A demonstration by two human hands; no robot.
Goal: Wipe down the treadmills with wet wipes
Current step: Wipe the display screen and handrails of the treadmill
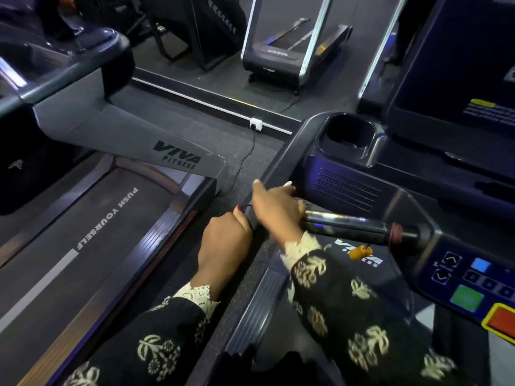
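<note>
Patterned black sleeves (348,316) with lace cuffs fill the bottom of the frame, both reaching to the handrail (276,162) of the near treadmill (362,190).

Risks:
- Control buttons (468,298) and red stop pad (501,320) sit to the right of the handrail, beneath the right forearm. A dropped elbow or dragging cuff could press one.
- Orange safety clip (361,252) hangs just right of the handrail, beside the right cuff. Lace could snag it.
- Moisture could get into the vent slots right of the handrail if the wipe strays.

Pose:
- Left hand (225,240): at the handrail's near end, fingers curled round it, thumb on top. Firm grip, likely bracing.
- Right hand (276,203): crossed over the handrail just beyond the left hand, thumb splayed outward, fingers bent over the far side towards the chrome pulse grip (342,221).
- Wet wipe (288,184): only a white sliver shows at the right fingertips, possibly the wipe, possibly a nail. Cannot tell whether this hand pinches a wipe or merely presses the handrail.
</note>
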